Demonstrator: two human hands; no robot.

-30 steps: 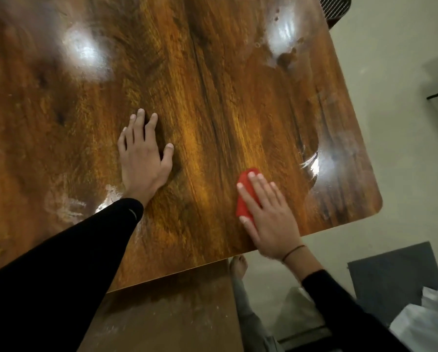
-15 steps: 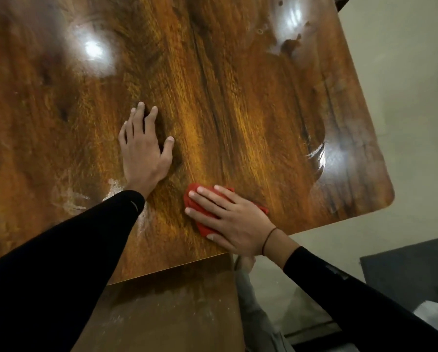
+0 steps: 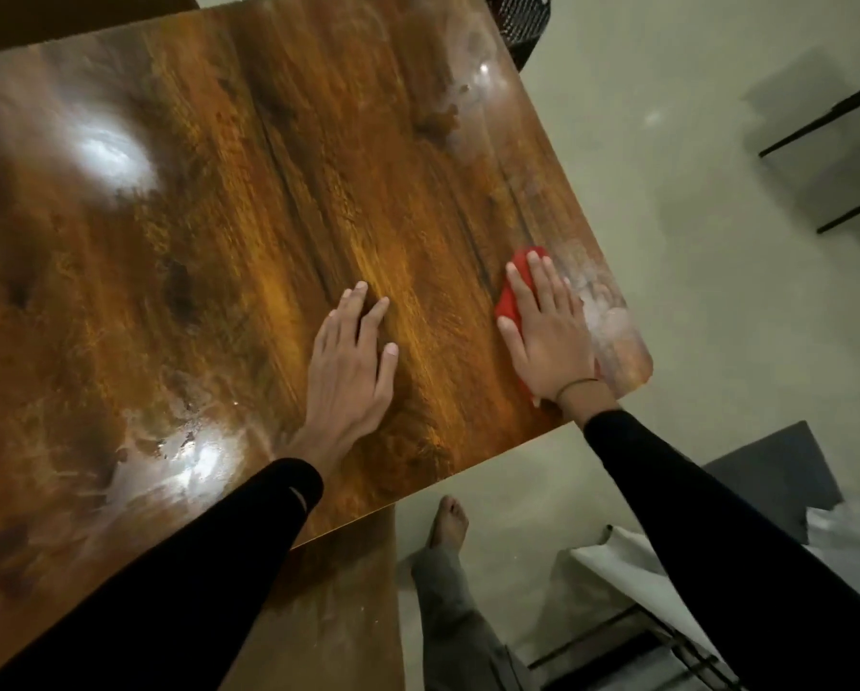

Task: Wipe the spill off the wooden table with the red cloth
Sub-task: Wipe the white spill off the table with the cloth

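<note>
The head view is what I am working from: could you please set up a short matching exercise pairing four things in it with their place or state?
Column one:
1. left hand
2. red cloth
3. wet patch
4. bare foot

Column two:
a. on the floor below the table's near edge
b. pressed under the right hand near the wooden table's right corner
c. flat on bare wood, fingers together, holding nothing
d. glistening beside the left sleeve

Pairs: 1-c, 2-b, 3-d, 4-a
</note>
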